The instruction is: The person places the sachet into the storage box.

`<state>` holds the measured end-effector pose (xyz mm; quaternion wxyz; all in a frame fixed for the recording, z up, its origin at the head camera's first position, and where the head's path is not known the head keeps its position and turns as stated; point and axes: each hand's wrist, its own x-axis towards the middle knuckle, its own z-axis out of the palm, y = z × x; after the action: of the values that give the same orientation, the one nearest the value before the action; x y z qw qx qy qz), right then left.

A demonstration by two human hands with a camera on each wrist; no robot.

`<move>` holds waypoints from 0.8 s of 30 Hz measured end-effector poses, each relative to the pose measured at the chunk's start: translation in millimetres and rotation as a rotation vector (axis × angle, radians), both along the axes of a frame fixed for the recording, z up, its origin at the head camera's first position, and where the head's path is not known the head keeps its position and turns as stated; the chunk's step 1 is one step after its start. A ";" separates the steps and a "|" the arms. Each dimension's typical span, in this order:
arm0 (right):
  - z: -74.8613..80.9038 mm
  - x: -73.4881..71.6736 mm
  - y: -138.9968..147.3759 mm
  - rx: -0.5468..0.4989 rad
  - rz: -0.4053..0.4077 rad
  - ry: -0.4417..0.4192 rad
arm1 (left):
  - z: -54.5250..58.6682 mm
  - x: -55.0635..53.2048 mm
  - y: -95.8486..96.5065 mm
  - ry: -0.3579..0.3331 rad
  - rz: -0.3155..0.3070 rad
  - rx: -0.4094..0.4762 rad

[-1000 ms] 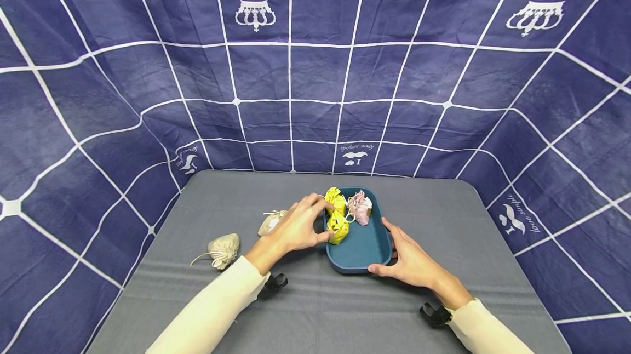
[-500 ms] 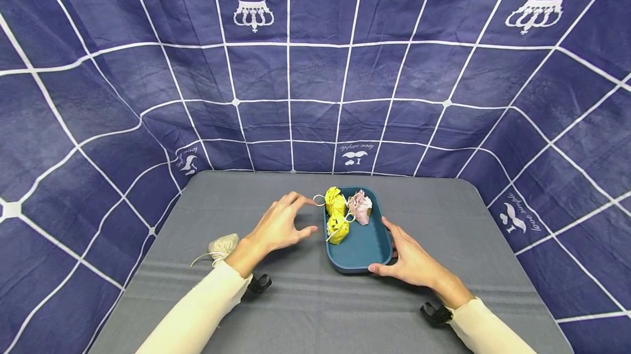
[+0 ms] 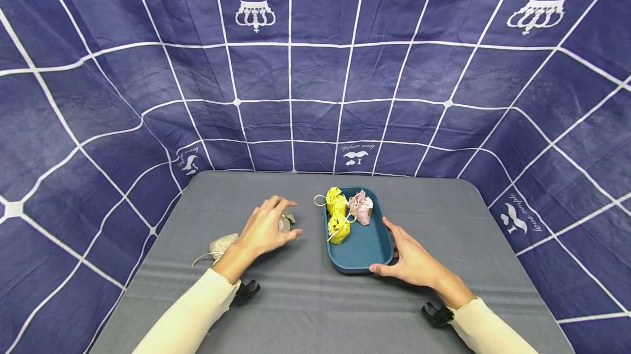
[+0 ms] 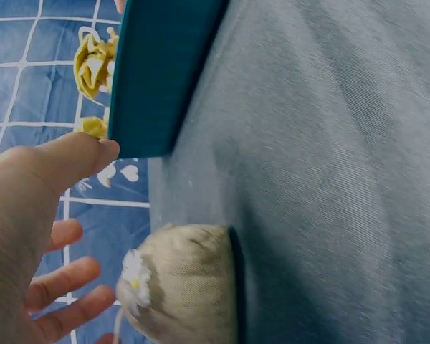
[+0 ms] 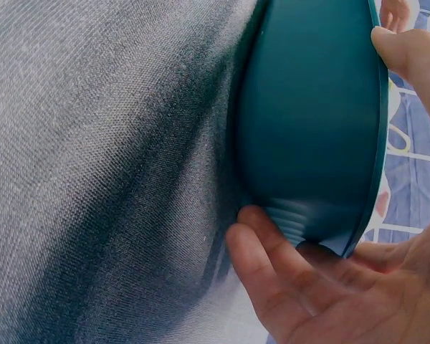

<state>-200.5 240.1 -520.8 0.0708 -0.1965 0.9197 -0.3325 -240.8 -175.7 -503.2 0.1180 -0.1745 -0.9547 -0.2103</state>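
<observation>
A teal tray (image 3: 362, 252) stands on the table, with two yellow drawstring pouches (image 3: 338, 229) on its left side and a pink pouch (image 3: 362, 207) at the back right. My right hand (image 3: 411, 261) grips the tray's near right corner, thumb (image 5: 398, 46) at the rim and fingers (image 5: 261, 251) against the outer wall. Left of the tray, my left hand (image 3: 263, 228) hovers with spread fingers around a beige pouch (image 3: 285, 221). That beige pouch (image 4: 186, 283) has a white flower and lies beyond the fingers in the left wrist view. I see no clear contact with it.
Another beige pouch (image 3: 223, 245) with a trailing cord lies at the left, partly behind my left wrist. Grey cloth (image 3: 315, 310) covers the table. A blue checked curtain (image 3: 315, 74) hangs round the back and sides.
My left hand has drawn back leftward from the yellow pouches at the tray to the nearer beige pouch. The right hand and tray stay put.
</observation>
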 end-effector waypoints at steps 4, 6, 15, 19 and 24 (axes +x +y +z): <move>-0.3 0.1 0.0 0.002 -0.001 0.007 | -6.3 3.3 -6.2 -0.024 0.057 -0.009; -0.2 0.2 -0.2 0.001 0.000 0.011 | -9.0 4.9 -8.7 -0.035 0.078 -0.006; 1.4 1.4 -0.5 0.012 -0.002 0.017 | -20.0 8.3 -12.5 -0.071 0.170 -0.016; 1.2 0.9 -0.7 0.009 -0.004 0.016 | -23.6 6.0 -11.6 -0.056 0.165 -0.029; -0.4 0.4 0.2 0.007 -0.006 0.009 | -25.6 3.8 -12.2 -0.045 0.140 -0.025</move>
<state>-200.1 240.3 -521.1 0.0663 -0.1948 0.9218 -0.3286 -237.1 -187.9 -528.9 0.1087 -0.1042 -0.9695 -0.1933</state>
